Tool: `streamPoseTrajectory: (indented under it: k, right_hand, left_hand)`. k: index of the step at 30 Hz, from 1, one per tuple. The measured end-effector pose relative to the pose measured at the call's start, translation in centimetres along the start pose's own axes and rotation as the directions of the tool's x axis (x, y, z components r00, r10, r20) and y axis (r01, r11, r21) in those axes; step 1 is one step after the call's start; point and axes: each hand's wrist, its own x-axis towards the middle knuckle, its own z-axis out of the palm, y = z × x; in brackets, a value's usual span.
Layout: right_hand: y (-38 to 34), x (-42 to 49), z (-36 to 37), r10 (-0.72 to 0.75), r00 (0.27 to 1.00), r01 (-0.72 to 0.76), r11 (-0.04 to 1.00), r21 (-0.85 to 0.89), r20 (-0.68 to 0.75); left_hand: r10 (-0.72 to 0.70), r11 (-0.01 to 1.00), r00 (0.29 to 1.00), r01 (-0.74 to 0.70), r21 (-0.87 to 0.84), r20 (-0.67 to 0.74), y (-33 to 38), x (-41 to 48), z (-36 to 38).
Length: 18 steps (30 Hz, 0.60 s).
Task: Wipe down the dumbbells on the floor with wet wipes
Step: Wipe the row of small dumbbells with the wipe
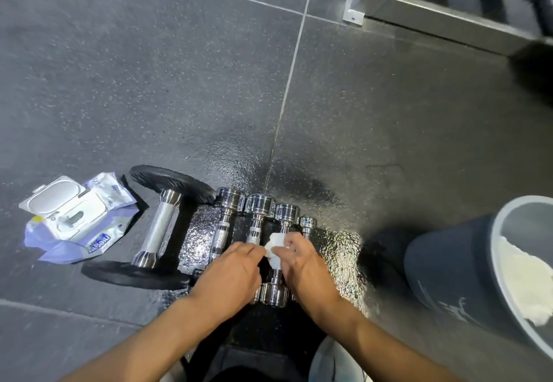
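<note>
1. Dumbbells (223, 232) lie side by side in the lower middle of the frame on a dark speckled floor (149, 82). Their handles run up and down the picture, and the floor under them gleams.
2. Largest is the black-plated dumbbell (158, 229) at the left end of the row, with a knurled silver handle between two black discs.
3. A grey bin (449, 262) stands at the right edge, well apart from the row, with white crumpled material (526, 286) inside.
4. A pack of wet wipes (74, 223) lies at the left of the frame near the black-plated dumbbell, its white lid flipped open.
5. Four chrome dumbbells (257, 205), each smaller than the one to its left, sit close together right of the black one.
6. The left hand (230, 274) covers the near ends of the first two and pinches the left edge of the wet wipe (273, 251).
7. The right hand (302, 265) curls its fingers over the wipe, holding it round the handle of the third chrome dumbbell (273, 292).
8. The wipe is white and bunched, sitting mid-handle between both hands. The dumbbell's shiny heads stick out above and below the grip.
</note>
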Motion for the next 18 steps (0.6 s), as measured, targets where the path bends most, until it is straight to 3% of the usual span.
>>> streamPoseTrajectory:
  k: [4, 10, 13, 15, 18]
  right_hand:
    - [-0.7, -1.6, -0.1, -0.043, 0.995, 0.045, 0.999, -0.015, 0.091]
    - [0.6, 0.3, -0.4, -0.161, 0.986, 0.157, 0.985, -0.078, -0.051]
    - [0.5, 1.0, -0.6, -0.104, 0.992, 0.106, 0.994, 0.033, -0.076]
    - [0.8, 0.4, 0.0, -0.037, 0.997, 0.037, 0.999, 0.01, -0.074]
    - [0.4, -1.6, 0.7, -0.064, 0.998, 0.065, 0.998, -0.01, 0.017]
  left_hand:
    - [0.001, 0.999, 1.0, 0.0, 0.043, -0.014, -0.1, 0.3, 0.0]
    - [0.003, 0.998, 0.999, -0.006, 0.064, 0.05, -0.3, 0.3, 0.5]
    - [0.003, 0.998, 0.999, -0.006, 0.061, 0.045, -0.3, 0.0, 0.8]
    - [0.002, 0.998, 1.0, -0.004, 0.061, 0.031, -0.3, -0.1, 1.0]
    - [-0.002, 0.999, 1.0, 0.001, 0.052, 0.028, -0.4, 0.0, 1.1]
